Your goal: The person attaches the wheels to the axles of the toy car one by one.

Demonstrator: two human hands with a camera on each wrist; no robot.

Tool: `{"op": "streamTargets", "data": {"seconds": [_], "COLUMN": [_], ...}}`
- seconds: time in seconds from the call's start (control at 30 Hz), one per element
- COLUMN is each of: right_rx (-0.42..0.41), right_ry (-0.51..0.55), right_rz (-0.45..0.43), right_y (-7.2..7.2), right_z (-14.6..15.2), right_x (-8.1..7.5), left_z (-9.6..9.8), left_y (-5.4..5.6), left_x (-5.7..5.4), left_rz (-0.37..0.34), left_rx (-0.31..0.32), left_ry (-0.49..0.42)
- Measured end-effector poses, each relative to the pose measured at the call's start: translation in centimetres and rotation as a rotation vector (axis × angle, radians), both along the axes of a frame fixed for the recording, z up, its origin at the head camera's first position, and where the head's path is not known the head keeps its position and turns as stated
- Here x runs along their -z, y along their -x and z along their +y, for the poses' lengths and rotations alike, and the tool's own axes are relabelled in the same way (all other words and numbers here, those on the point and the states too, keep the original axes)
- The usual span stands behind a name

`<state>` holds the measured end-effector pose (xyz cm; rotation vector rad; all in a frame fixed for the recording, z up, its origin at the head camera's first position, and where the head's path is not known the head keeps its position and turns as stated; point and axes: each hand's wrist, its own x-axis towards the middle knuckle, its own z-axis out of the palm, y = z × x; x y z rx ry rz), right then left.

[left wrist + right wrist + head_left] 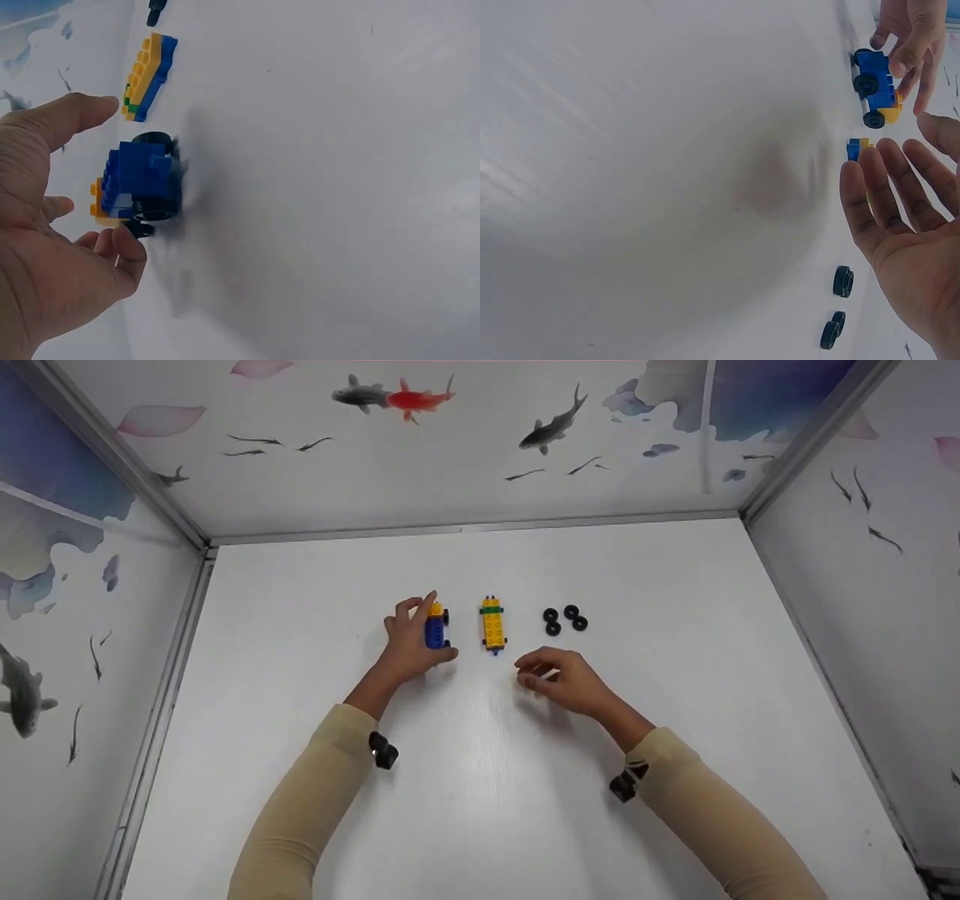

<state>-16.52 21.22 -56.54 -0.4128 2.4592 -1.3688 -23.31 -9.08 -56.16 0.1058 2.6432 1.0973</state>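
A toy car (435, 631) of blue and yellow building bricks stands on black wheels at the left of the group. My left hand (407, 646) spreads around it, thumb at its near end and fingers at its far end. In the left wrist view, a gap shows between the thumb and the blue body (142, 169). To its right lies a wheelless brick chassis (493, 626), yellow on blue with a green strip. My right hand (562, 679) hovers near the chassis, holding nothing, its fingers (885, 191) loosely extended in the right wrist view.
Loose black wheels (552, 621) lie in two small groups right of the chassis, and the right wrist view shows them (843, 281) below the hand. A white table (480, 780) carries everything. Fish-patterned panels (465, 472) enclose its back and sides.
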Motion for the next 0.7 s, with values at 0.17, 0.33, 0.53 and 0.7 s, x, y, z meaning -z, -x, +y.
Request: {"op": "streamTargets", "data": {"seconds": [0.17,0.33,0.53,0.7], "right_rx": [0.002,-0.001,-0.006,-0.021], "right_ry": [0.007,0.004,-0.015,-0.021], "right_rz": [-0.004,-0.017,-0.013,0.003], "right_y": [-0.3,-0.5,-0.2,0.1], "right_z": [0.2,0.2,0.3,0.5], "right_x": [0.4,0.7,0.6,0.4], "left_z": [2.1,4.3,6.0,7.2], "left_y": [-0.7,-1.5,-1.3,-0.4], "left_x": [-0.3,-0.1,0.1,0.4], "left_rz": [0.153,0.246,0.254,0.209], "left_rx": [0.059,0.115,0.201,0.248], "left_ry": [0.09,0.16,0.143,0.165]}}
